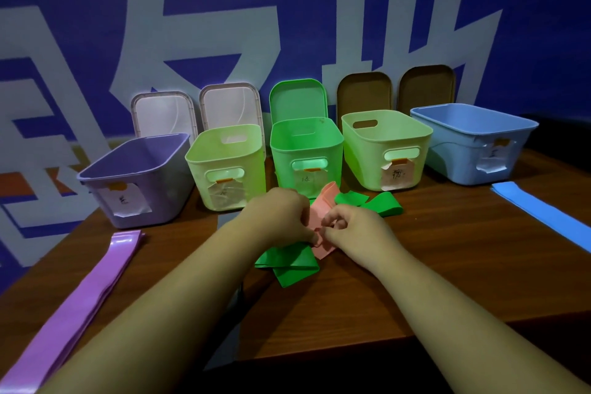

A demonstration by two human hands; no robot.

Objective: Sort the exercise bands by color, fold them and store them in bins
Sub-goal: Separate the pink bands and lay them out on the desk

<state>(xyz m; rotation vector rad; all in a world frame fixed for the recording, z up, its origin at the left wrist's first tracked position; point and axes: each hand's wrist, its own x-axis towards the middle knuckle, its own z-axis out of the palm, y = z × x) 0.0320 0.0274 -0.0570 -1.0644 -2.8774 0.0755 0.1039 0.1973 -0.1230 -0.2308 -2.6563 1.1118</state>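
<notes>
A pink band [323, 205] lies in the middle of the brown table [447, 265], across a tangle of green bands [287, 262]. My left hand [278, 214] and my right hand [351, 227] both pinch the pink band's near end, fingertips almost meeting. More green band [380, 203] shows behind my right hand. A stack of purple bands [86, 291] lies flat at the left. Blue bands [543, 211] lie flat at the right.
Five open labelled bins stand in a row at the back: purple [134, 179], pale green [224, 166], green [307, 153], pale green [383, 147], blue [470, 141]. Their lids [297, 99] lean on the wall behind. The table's front edge [399, 342] is near.
</notes>
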